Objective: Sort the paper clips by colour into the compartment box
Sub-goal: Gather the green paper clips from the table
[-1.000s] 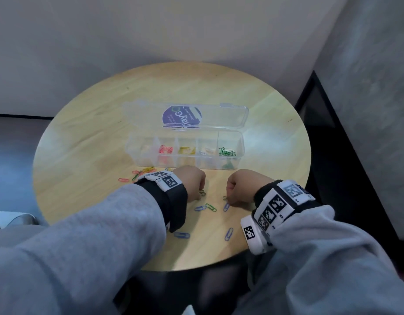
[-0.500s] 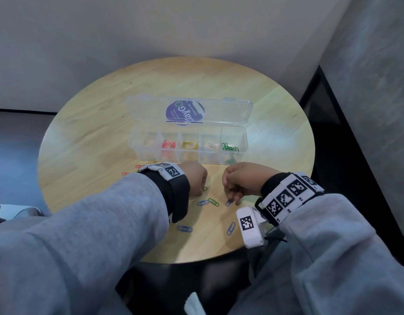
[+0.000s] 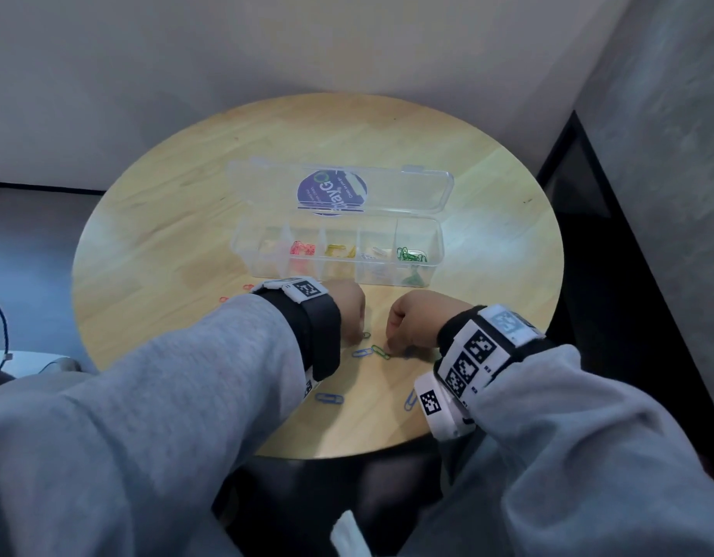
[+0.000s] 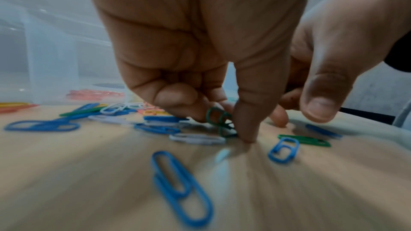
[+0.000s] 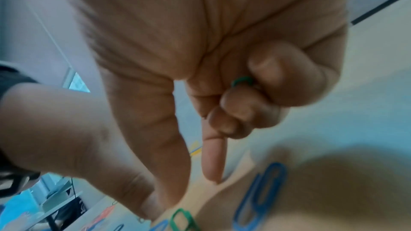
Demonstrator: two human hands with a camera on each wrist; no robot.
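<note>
The clear compartment box [image 3: 439,251] lies mid-table with its lid [image 3: 423,190] open; its compartments hold pink, yellow, white and green clips. Just in front of it, my left hand [image 3: 353,315] bends down to the table; in the left wrist view its curled fingers hold green paper clips [image 4: 219,120] while a fingertip touches the wood. My right hand [image 3: 401,329] keeps a green clip [image 5: 242,80] tucked under its curled fingers, with index finger and thumb reaching down. Another green clip [image 3: 380,351] lies by those fingertips.
Loose clips are scattered on the round wooden table [image 3: 166,243]: blue ones [image 3: 329,398] near the front edge, a mixed pile [image 4: 124,113] of blue, white, orange and green by the box, red ones [image 3: 247,285] to the left. Walls stand close behind and to the right.
My right hand has shifted a little left and lowered its fingertips to the table beside the green clip. My left hand has stayed in place over its clips.
</note>
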